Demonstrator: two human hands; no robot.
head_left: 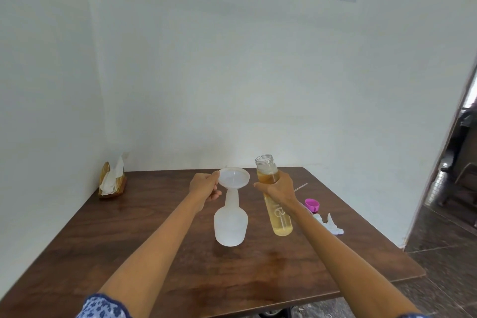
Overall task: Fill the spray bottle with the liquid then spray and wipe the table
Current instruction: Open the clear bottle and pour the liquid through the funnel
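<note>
Two bare forearms reach in from the bottom edge, uncovered from the elbow to the wrist. The left hand [204, 186] and the right hand [277, 190] wear no gloves; rings or a watch cannot be made out. At the lower left a short sleeve [103, 307] shows, of blue cloth with a small white flower print. A small piece of the same cloth shows at the lower right.

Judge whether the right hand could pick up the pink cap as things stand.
Probably not yet: the right hand grips the liquid bottle. The pink cap lies unobstructed just beside it.
</note>
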